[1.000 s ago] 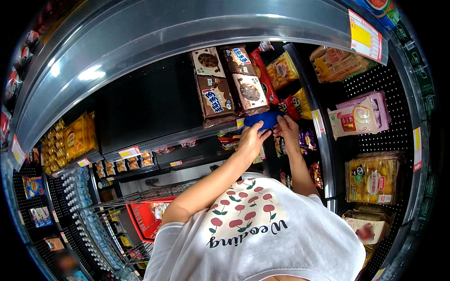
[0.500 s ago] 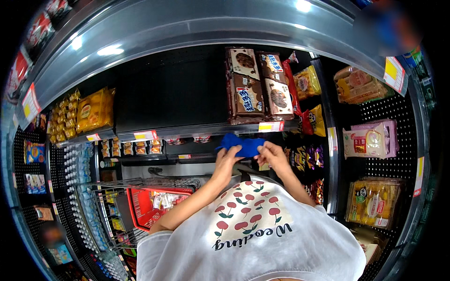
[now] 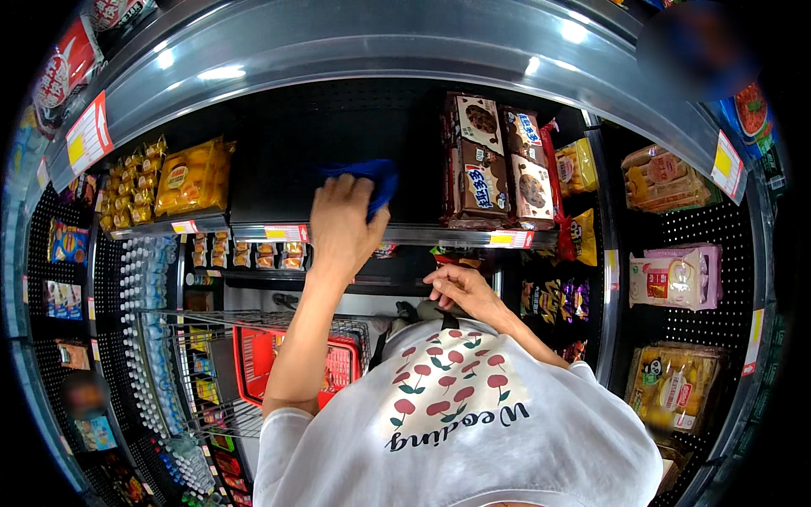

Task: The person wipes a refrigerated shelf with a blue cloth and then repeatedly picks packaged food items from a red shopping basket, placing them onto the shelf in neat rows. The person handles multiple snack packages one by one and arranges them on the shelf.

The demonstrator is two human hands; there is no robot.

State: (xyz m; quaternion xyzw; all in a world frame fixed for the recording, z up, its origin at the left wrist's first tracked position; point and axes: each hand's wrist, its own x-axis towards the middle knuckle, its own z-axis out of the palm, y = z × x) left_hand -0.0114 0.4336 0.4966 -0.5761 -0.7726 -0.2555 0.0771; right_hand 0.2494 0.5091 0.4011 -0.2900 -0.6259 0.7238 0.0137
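Note:
My left hand (image 3: 342, 224) reaches forward onto a black shelf (image 3: 274, 182), closed over a blue cloth (image 3: 384, 179). Part of the cloth sticks out past the fingers, pressed toward the shelf surface; the rest is hidden under the hand. Close to my body, below the shelf's front edge, my right hand (image 3: 460, 289) hangs with loosely bent fingers apart and nothing in them. Brown packs of chocolate-chip cookies (image 3: 483, 182) stand to the right of the cloth. Yellow bags of small breads (image 3: 193, 179) lie to its left on the same shelf level.
An upper shelf's grey front (image 3: 363, 51) arches over the work area. Price tags (image 3: 287, 234) line the shelf edge. At lower left stands a wire shopping cart (image 3: 190, 372) with a red basket (image 3: 241, 372) in it. Packaged breads (image 3: 676, 279) hang at the right.
My left hand has carried the blue cloth from in front of my body up and forward onto the shelf. My right hand has let go of it and dropped slightly.

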